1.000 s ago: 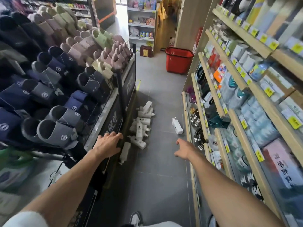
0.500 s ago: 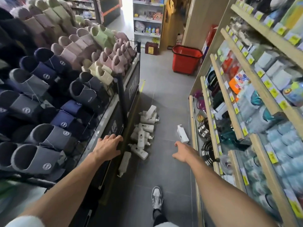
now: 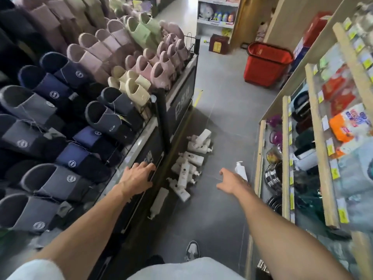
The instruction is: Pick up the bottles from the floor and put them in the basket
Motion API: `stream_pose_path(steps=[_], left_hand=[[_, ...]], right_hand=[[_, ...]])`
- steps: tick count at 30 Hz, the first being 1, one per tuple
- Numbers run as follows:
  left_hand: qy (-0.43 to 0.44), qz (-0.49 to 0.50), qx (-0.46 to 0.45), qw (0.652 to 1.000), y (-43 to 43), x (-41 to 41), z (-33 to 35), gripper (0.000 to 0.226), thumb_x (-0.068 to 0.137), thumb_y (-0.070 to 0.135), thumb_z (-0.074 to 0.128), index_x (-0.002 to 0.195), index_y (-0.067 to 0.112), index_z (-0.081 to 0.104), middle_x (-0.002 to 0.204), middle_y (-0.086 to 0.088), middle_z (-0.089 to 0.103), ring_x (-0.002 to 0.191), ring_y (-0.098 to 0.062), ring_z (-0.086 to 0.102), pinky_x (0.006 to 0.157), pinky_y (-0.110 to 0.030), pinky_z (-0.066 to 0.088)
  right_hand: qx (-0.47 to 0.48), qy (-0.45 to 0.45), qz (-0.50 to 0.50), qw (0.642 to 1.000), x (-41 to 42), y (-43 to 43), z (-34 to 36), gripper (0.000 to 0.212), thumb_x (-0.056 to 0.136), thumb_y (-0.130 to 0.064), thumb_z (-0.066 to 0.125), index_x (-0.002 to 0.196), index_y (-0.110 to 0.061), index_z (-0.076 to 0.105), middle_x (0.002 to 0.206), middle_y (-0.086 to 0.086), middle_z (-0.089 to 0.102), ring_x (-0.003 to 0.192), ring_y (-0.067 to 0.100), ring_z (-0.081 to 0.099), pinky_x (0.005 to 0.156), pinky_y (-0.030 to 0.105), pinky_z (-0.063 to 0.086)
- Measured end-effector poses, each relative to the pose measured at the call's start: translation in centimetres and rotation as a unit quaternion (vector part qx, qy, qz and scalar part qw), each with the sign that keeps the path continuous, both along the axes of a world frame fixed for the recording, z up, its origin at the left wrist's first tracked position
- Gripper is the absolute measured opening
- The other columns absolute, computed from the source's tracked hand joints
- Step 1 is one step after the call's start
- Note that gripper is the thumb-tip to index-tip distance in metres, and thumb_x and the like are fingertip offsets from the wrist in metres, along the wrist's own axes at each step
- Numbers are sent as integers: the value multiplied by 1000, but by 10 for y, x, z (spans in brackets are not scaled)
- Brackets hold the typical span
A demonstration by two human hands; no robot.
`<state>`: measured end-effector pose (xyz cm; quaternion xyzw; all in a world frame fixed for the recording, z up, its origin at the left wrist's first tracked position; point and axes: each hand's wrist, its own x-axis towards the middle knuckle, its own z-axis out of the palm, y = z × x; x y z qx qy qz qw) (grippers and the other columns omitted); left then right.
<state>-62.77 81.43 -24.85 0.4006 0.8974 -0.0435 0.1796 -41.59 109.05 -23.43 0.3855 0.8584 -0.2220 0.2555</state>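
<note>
White plastic pump bottles (image 3: 188, 158) lie in a heap on the grey tiled floor (image 3: 222, 122), right against the foot of the black slipper display stand (image 3: 179, 110). A lone white pump bottle (image 3: 240, 170) lies across the aisle from the stand, close to the wooden shelves (image 3: 285, 158). A pale flat-lying bottle (image 3: 160, 199) rests along the stand's base, on the near side of the heap. The red plastic basket (image 3: 266, 63) stands on the floor beyond the stand's far end, well apart from the heap. The left hand (image 3: 137, 177) is over the stand's front edge, fingers spread, its grip wide and holding nothing. The right hand (image 3: 232, 182) reaches out just beside the lone bottle, its grip loose and wide, also holding nothing.
</note>
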Motion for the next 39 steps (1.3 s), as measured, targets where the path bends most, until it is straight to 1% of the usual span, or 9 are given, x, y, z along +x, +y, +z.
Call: stream_pose_path(steps=[7,12,18,23,27,30,34,38,39], left_hand=[[-39,53,-44,997,12,-27,-32,59,82,46,65,134,43,38,130,4,51,121,-24,49,91,-48,39],[-65,68,-36,995,14,-65,-51,59,84,44,65,136,41,39,130,3,50,121,-24,49,92,-45,41],[-107,42,-41,993,26,-94,-86,55,87,46,64,136,38,39,133,1,48,124,-26,47,97,-47,42],[-148,34,-86,985,40,-79,-128,64,89,45,63,144,32,35,135,-2,46,128,-28,45,100,-49,41],[-214,133,-79,965,44,-65,-188,59,91,43,63,142,32,37,136,-2,45,127,-29,45,100,-49,43],[-250,244,-88,933,44,-61,-248,57,91,41,65,141,31,40,136,-5,46,128,-31,45,101,-52,43],[-289,338,-94,891,45,-58,-335,58,89,39,67,140,28,41,134,-11,48,123,-36,49,98,-53,46],[-293,419,-61,857,49,-61,-404,54,86,33,71,134,24,47,130,-14,52,116,-37,54,91,-44,46],[-302,434,-51,847,50,-60,-446,54,86,30,71,134,22,48,129,-15,54,115,-37,55,91,-43,46]], right_hand=[[-33,-13,43,998,-69,9,-25,54,91,-35,62,141,-28,45,141,8,57,128,32,55,97,38,44],[-36,-23,35,998,-113,10,-38,55,90,-38,64,142,-29,46,144,8,54,130,31,55,99,38,44],[-49,-17,10,999,-153,8,-66,55,88,-38,64,140,-31,46,146,5,53,131,32,53,98,41,43],[-66,-37,-4,997,-146,-3,-116,60,91,-36,63,146,-28,41,145,6,50,134,32,47,102,44,44],[-76,-51,-9,996,-145,0,-180,62,94,-39,64,149,-28,37,148,5,47,136,31,45,105,45,43],[-90,-54,-8,994,-155,6,-241,66,94,-39,65,152,-27,34,149,6,45,135,32,44,106,46,44],[-112,-63,-19,992,-168,13,-327,68,92,-39,68,150,-24,37,145,10,48,132,36,47,102,45,43],[-124,-54,-39,990,-190,24,-400,69,90,-38,69,149,-23,38,145,11,49,132,36,48,102,44,43],[-124,-56,-51,989,-193,26,-443,69,90,-38,68,150,-23,37,146,11,49,132,36,49,102,44,43]])
